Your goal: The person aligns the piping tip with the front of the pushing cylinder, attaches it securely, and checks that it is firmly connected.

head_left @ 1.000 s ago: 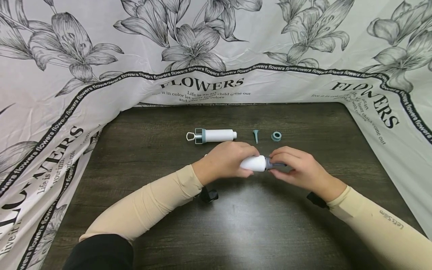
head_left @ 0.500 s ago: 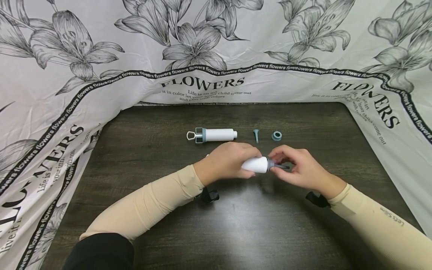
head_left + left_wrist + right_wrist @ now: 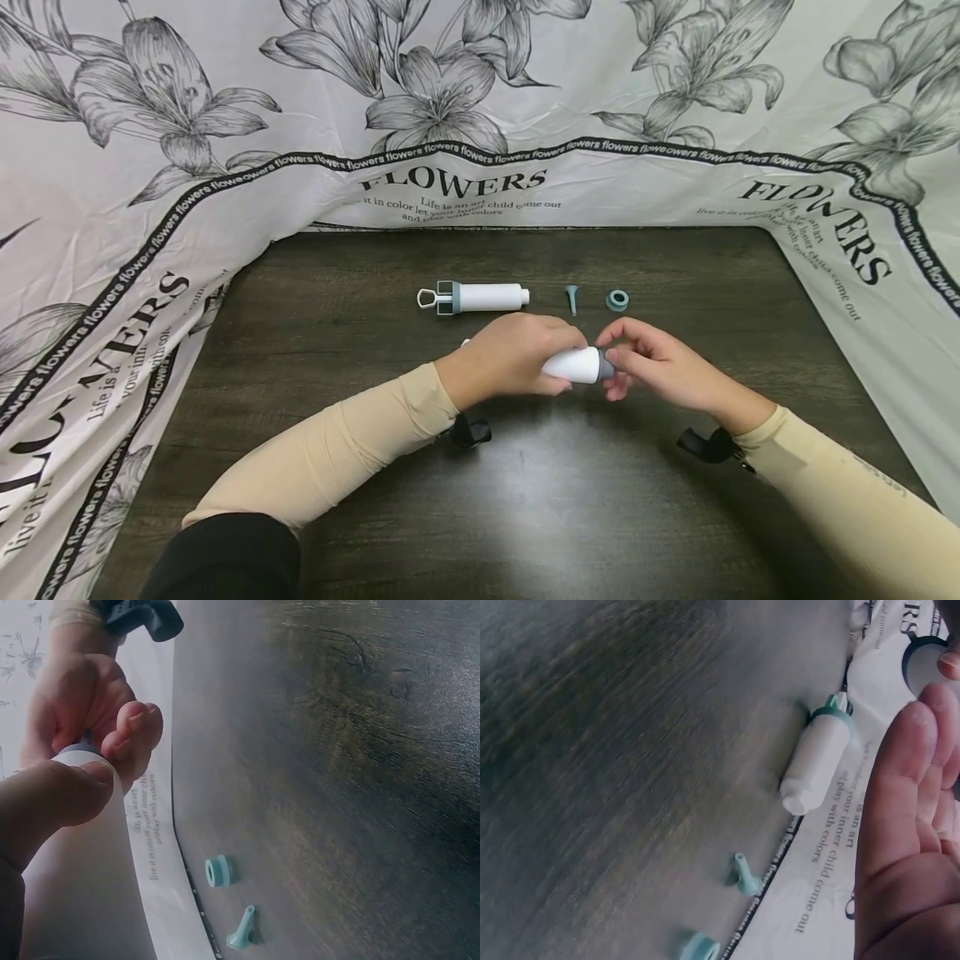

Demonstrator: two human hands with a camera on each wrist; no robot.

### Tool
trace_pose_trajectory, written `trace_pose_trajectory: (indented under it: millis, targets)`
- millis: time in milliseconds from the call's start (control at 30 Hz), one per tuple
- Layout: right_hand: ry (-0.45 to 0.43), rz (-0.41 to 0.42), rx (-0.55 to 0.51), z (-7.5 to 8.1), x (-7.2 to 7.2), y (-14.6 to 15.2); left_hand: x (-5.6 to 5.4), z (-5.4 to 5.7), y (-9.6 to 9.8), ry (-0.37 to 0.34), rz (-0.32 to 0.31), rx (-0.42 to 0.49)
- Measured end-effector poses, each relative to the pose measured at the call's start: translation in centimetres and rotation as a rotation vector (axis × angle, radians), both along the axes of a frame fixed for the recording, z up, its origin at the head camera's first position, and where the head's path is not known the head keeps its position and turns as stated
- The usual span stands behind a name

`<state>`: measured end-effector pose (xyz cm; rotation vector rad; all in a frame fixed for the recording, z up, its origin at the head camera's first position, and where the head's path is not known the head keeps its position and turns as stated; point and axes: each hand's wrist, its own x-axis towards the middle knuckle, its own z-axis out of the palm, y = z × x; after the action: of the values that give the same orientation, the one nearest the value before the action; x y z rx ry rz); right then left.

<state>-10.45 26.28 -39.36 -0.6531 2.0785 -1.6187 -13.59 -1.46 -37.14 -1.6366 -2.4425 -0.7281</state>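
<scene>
My left hand [image 3: 513,358] grips a white syringe-like cylinder [image 3: 576,365] held level over the table, mostly covered by the palm and fingers. A bit of its far end shows left of the hand. On its right end sits a grey cap [image 3: 607,364]. The thumb and fingers of my right hand [image 3: 663,367] are around that cap, the thumb on it. In the left wrist view, the grey cap [image 3: 81,748] points into the right palm, with the nozzle mostly hidden. The right wrist view shows the right fingers [image 3: 900,772] stretched alongside the cylinder's dark-rimmed end.
Behind the hands lies a white syringe-like pump [image 3: 491,297] with a teal flange and a loop handle. To its right are a small teal nozzle [image 3: 573,298] and a teal ring [image 3: 617,300]. A flower-printed cloth [image 3: 652,196] borders the dark wooden table [image 3: 360,258].
The right hand has turned around the grey cap, its lower fingers now showing beneath and covering the thin nozzle seen before. The left hand keeps its grip, shifting slightly right.
</scene>
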Motion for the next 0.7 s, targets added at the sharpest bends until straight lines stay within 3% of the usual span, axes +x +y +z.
trace_pose_trajectory:
  millis: [67, 133, 200, 300, 400, 467, 567, 700]
  targets:
    - [0.004, -0.025, 0.012, 0.11, 0.14, -0.18, -0.01, 0.01, -0.03, 0.001, 0.009, -0.004]
    - [0.11, -0.063, 0.072, 0.2, 0.36, -0.29, -0.05, -0.02, -0.04, 0.006, 0.013, -0.002]
    - [0.281, -0.102, 0.14, 0.28, 0.67, -0.3, -0.09, -0.01, -0.03, 0.009, 0.013, 0.007]
    - [0.621, -0.146, 0.25, 0.23, 0.91, -0.24, -0.14, -0.07, -0.16, 0.014, 0.014, 0.02]
    - [0.919, -0.116, 0.253, 0.11, 0.76, -0.35, -0.15, -0.1, -0.31, 0.014, 0.016, 0.026]
    - [1.065, -0.077, 0.22, -0.06, 0.52, -0.52, -0.15, -0.12, -0.41, 0.011, 0.021, 0.028]
    - [1.182, -0.037, 0.175, -0.3, 0.17, -0.76, -0.16, -0.2, -0.47, 0.01, 0.025, 0.023]
    - [1.199, -0.029, 0.169, -0.41, -0.04, -0.77, -0.1, -0.2, -0.46, 0.01, 0.026, 0.019]
